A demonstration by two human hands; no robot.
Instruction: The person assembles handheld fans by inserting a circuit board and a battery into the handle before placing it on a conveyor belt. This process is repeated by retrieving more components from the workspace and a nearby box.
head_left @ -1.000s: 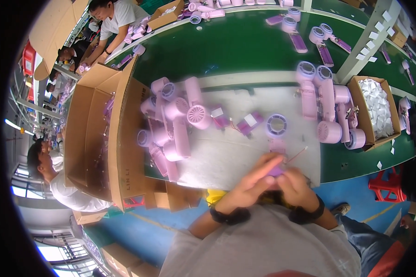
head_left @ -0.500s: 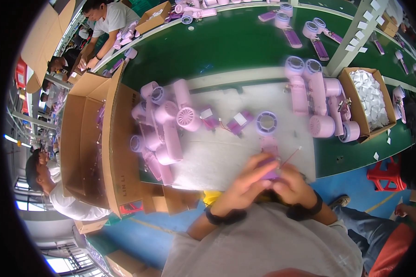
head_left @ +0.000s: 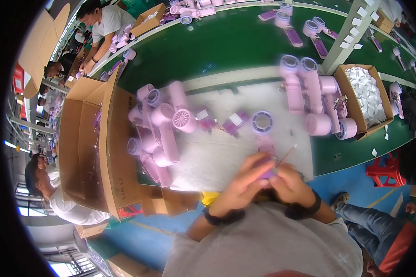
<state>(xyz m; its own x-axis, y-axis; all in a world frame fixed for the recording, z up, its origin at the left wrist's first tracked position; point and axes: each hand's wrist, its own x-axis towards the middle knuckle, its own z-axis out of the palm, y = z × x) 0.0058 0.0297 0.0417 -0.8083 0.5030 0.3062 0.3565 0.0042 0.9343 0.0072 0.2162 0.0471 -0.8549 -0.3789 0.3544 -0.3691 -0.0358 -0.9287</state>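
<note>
Both hands meet low over the front edge of the white work mat (head_left: 208, 161). My left hand (head_left: 243, 183) curls round a small purple wired piece (head_left: 266, 172), whose details the fingers partly hide. On its other side my right hand (head_left: 289, 183) pinches the same piece. A thin reddish wire (head_left: 286, 155) with a pale tip sticks up from between the hands. Just beyond them lies a pink handheld fan (head_left: 262, 123), its ring-shaped head away from me. Two purple pieces with white labels, one (head_left: 205, 119) and another (head_left: 235, 122), lie to its left with short wires.
A pile of pink fan bodies (head_left: 164, 134) lies left, beside a tall open cardboard box (head_left: 118, 152). More fan bodies (head_left: 314, 97) stand right, near a carton (head_left: 387, 115) of white packets and a post (head_left: 346, 34). A red stool (head_left: 386, 171) and other people are around.
The view has shifted slightly, so the table's contents sit a little further left. Both hands keep their hold on the purple piece, with little movement.
</note>
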